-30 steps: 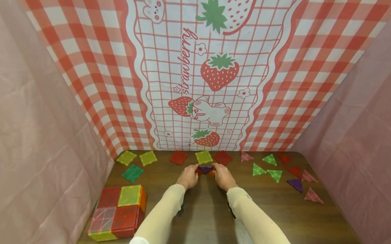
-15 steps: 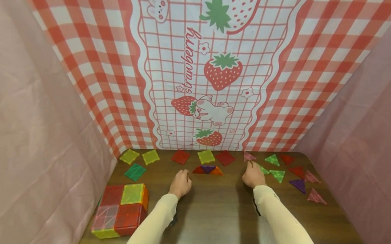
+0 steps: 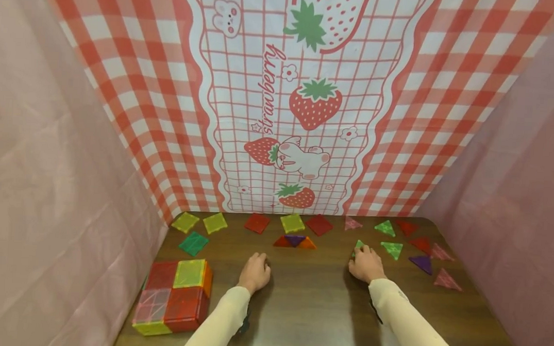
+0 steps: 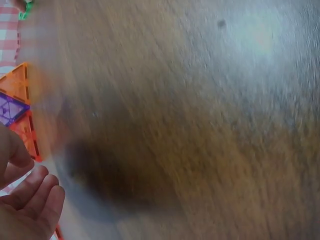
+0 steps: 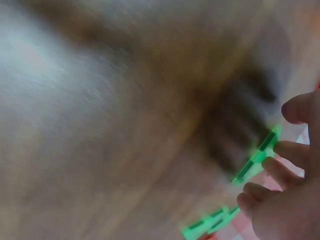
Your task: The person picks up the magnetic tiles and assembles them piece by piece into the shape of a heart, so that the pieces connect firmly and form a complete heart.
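My right hand [image 3: 367,264] has its fingers on a green triangular magnetic tile [image 3: 358,245], hiding much of it. In the right wrist view, several fingers meet that green triangular magnetic tile [image 5: 257,156] while the thumb stays apart from it. My left hand [image 3: 255,272] hovers low over the table with loosely curled fingers and nothing in them. Beyond it lies a strip of three joined triangular tiles: a red one [image 3: 281,241], a purple one [image 3: 295,240] and an orange one [image 3: 308,243].
A block of joined square tiles [image 3: 190,274] stands at the left. Yellow, red and teal square tiles [image 3: 193,243] lie along the back left and middle. More triangles, including a purple one [image 3: 422,263] and a pink one [image 3: 447,280], lie at the right. A checked cloth [image 3: 387,193] hangs behind.
Both hands have left the three-tile strip and moved apart, left hand leftward and right hand rightward. The green triangle under the right hand has shifted left and nearer.
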The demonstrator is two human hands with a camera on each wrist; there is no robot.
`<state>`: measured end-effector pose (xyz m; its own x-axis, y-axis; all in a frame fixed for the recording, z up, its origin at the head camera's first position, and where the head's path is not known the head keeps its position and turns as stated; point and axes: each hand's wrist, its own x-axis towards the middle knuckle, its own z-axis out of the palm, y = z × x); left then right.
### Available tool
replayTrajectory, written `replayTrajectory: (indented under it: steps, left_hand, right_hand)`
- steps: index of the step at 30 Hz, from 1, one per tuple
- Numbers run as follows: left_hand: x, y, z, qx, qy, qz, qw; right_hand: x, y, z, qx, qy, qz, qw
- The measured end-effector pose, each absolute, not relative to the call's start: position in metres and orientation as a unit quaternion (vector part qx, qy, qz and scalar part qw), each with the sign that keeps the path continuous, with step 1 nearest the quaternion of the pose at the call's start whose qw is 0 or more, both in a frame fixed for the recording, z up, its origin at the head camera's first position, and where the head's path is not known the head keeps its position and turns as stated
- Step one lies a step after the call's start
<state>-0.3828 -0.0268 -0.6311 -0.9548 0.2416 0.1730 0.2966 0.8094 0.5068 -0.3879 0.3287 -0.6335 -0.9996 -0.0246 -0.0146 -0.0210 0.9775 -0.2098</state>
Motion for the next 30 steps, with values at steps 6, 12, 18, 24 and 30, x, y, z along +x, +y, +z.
replayTrajectory:
  steps: [6,12,18,24,30]
  left_hand:
    - [-0.377,-0.023,-0.631,-0.148,-0.947,-0.285,0.025]
    - [-0.37,-0.018,-0.632,-0.18,-0.942,-0.282,0.025]
    - [-0.36,-0.002,-0.625,-0.241,-0.941,-0.236,0.003]
    - [-0.351,0.02,-0.621,-0.29,-0.944,-0.157,-0.027]
    - [-0.346,0.029,-0.618,-0.301,-0.95,-0.077,-0.04]
  right_hand:
    - [-0.367,0.308,-0.647,-0.041,0.989,-0.127,-0.063]
    - [-0.351,0.277,-0.655,-0.097,0.981,-0.13,-0.11]
    - [-0.343,0.239,-0.655,-0.153,0.969,-0.147,-0.125]
    - [-0.338,0.205,-0.656,-0.19,0.96,-0.179,-0.103]
    - [-0.337,0.199,-0.652,-0.184,0.959,-0.205,-0.069]
